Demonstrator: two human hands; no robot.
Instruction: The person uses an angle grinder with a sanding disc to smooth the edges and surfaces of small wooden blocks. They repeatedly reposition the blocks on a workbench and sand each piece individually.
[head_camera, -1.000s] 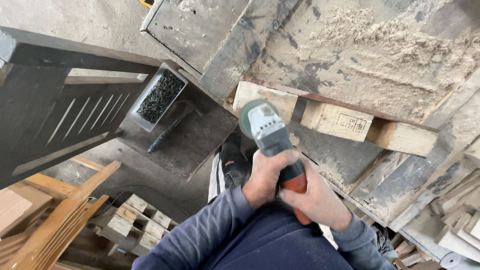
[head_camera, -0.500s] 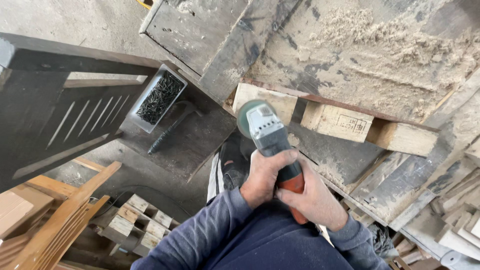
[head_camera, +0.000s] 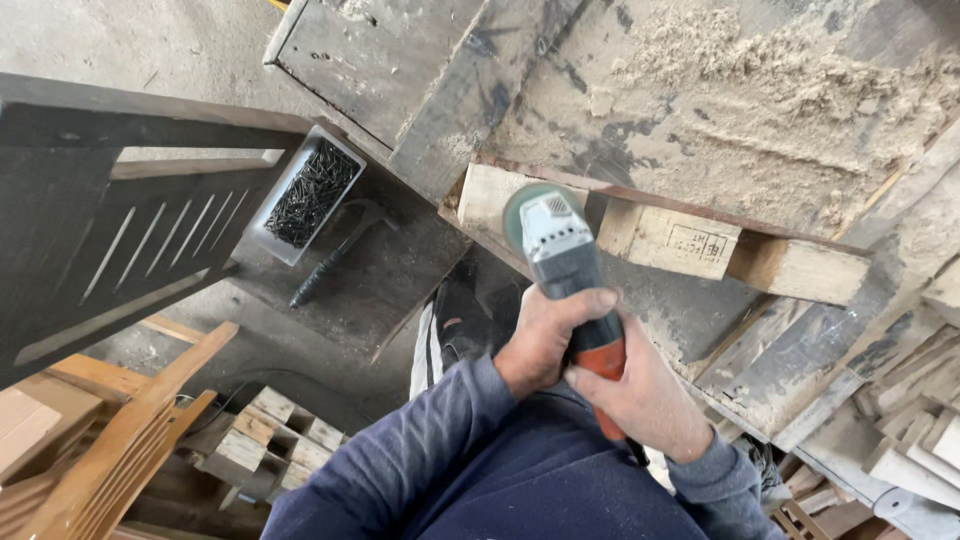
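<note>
Hands (head_camera: 600, 365) both grip grey-and-orange angle grinder (head_camera: 565, 265), disc against pale wood block (head_camera: 660, 235).

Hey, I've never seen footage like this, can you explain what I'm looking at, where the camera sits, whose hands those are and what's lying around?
The camera is worn on the person's head and looks down, so both hands are their own. The left hand and right hand grip an angle grinder, its disc end against a pale wooden block on a dusty workbench strewn with sawdust. To the left, on a dark lower surface, sit a tray of dark nails and a hammer. Small wood offcuts lie below.
</note>
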